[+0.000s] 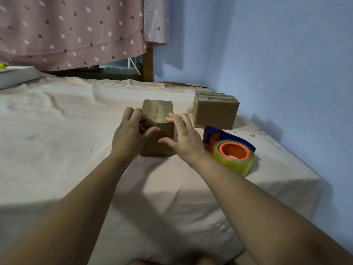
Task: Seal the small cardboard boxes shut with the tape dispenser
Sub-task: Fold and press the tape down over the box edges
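A bed (57, 131) with a wrinkled pale pink sheet is carrying everything. A small cardboard box (159, 111) is standing near the middle. A second box (214, 115) is sitting further back by the wall (tape strips across its top). A tape dispenser (231, 150) is lying in front of it, and a flat white object (17, 75) is resting far left.

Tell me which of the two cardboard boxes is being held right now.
The nearer box: the left hand and right hand both grip its front top edge. The other box sits untouched farther back by the wall.
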